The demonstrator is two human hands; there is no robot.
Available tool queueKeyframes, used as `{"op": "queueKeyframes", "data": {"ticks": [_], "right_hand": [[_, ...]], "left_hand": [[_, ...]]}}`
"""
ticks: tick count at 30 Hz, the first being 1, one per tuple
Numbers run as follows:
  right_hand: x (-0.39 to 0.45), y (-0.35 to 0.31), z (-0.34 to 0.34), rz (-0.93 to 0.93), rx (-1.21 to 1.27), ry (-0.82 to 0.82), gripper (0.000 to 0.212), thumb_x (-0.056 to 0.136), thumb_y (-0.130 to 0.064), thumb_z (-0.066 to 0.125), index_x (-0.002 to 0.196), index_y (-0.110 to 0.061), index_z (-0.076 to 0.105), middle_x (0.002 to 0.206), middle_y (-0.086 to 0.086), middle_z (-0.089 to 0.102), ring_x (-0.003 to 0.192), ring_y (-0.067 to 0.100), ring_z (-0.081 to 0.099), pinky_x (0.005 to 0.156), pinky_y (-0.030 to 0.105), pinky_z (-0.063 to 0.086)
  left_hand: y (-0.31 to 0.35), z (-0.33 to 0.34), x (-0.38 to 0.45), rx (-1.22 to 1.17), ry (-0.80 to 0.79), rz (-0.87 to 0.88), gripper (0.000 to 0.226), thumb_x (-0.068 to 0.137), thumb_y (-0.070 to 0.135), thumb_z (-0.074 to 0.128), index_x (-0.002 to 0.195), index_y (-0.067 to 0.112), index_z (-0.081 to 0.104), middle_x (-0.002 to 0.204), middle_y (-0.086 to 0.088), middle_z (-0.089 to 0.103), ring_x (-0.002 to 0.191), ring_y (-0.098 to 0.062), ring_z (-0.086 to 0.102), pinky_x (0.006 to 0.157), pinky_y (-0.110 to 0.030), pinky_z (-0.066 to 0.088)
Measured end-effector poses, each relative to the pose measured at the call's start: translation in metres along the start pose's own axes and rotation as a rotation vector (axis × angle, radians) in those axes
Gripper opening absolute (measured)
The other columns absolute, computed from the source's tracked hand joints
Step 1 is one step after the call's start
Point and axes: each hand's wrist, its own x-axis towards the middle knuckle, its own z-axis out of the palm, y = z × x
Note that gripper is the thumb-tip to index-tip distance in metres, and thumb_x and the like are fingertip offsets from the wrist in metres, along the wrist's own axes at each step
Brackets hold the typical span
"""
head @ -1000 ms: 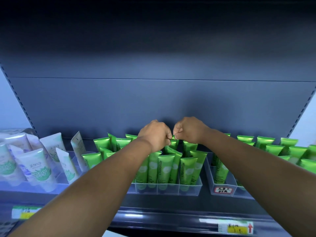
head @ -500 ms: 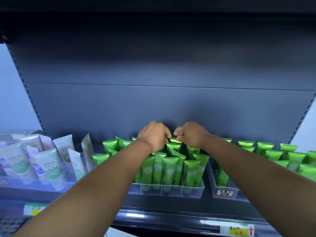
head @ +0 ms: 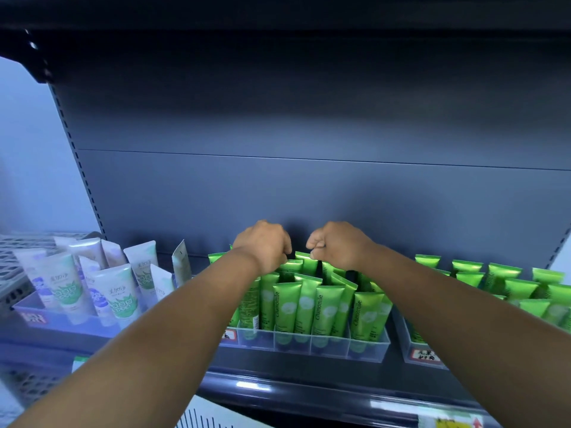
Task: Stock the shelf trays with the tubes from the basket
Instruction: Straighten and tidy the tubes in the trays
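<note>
Nearest me, below both wrists: clear tray [head: 367,345], front rows of green tubes [head: 327,307] upright. Further, left hand [head: 264,247] and right hand [head: 338,245], fingers curled, apparently pinching back-row tube tops; exact grip I cannot tell. Step: seating rear tubes. Next: release, fetch more; basket unseen.

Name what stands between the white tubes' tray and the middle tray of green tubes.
In the head view, one pale tube stands tilted between the white tubes' tray and the green tubes' tray.

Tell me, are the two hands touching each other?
Apart. The head view shows dark shelf backing between the left hand and the right hand.
</note>
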Motion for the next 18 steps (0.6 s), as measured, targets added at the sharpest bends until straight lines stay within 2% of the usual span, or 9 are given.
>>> {"op": "queueKeyframes", "data": {"ticks": [3, 7, 11, 14, 18], "right_hand": [[0.005, -0.003, 0.005, 0.029, -0.071, -0.005, 0.012, 0.083, -0.017, 0.062, 0.089, -0.010, 0.069, 0.096, 0.005, 0.072, 0.096, 0.025, 0.065, 0.085, 0.034, 0.052], [0.009, -0.005, 0.009, 0.044, -0.098, -0.019, 0.017, 0.082, -0.012, 0.058, 0.076, -0.024, 0.068, 0.093, -0.002, 0.073, 0.092, 0.021, 0.066, 0.083, 0.032, 0.053], [0.014, -0.006, 0.012, 0.042, -0.117, -0.021, 0.017, 0.085, -0.013, 0.055, 0.083, -0.020, 0.070, 0.094, 0.000, 0.072, 0.092, 0.022, 0.065, 0.079, 0.029, 0.050], [0.017, -0.006, 0.012, 0.034, -0.131, -0.023, 0.019, 0.087, -0.015, 0.052, 0.086, -0.016, 0.071, 0.096, 0.002, 0.072, 0.094, 0.024, 0.064, 0.082, 0.034, 0.052], [0.019, -0.002, 0.011, 0.046, -0.153, -0.032, 0.020, 0.088, -0.019, 0.051, 0.088, -0.018, 0.071, 0.101, 0.001, 0.071, 0.098, 0.025, 0.063, 0.084, 0.034, 0.051]], "left_hand": [[-0.003, 0.002, -0.001, 0.052, -0.005, 0.006, 0.023, 0.084, 0.020, 0.063, 0.102, 0.033, 0.070, 0.116, -0.003, 0.060, 0.113, -0.026, 0.057, 0.094, -0.035, 0.049], [-0.006, 0.005, 0.002, 0.060, -0.010, 0.017, 0.017, 0.083, 0.020, 0.065, 0.096, 0.030, 0.070, 0.111, -0.004, 0.062, 0.109, -0.026, 0.058, 0.090, -0.034, 0.049], [-0.004, 0.008, 0.005, 0.045, -0.015, 0.056, 0.008, 0.082, 0.021, 0.065, 0.086, 0.027, 0.068, 0.104, 0.000, 0.068, 0.102, -0.024, 0.061, 0.082, -0.030, 0.048], [-0.003, 0.010, 0.009, -0.003, -0.019, 0.071, 0.012, 0.082, 0.017, 0.059, 0.079, 0.028, 0.063, 0.100, 0.002, 0.068, 0.098, -0.025, 0.062, 0.077, -0.027, 0.047], [0.000, 0.010, 0.013, -0.082, -0.076, 0.161, 0.017, 0.084, 0.013, 0.057, 0.090, 0.027, 0.062, 0.084, 0.008, 0.057, 0.093, -0.024, 0.061, 0.074, -0.025, 0.046]]}}
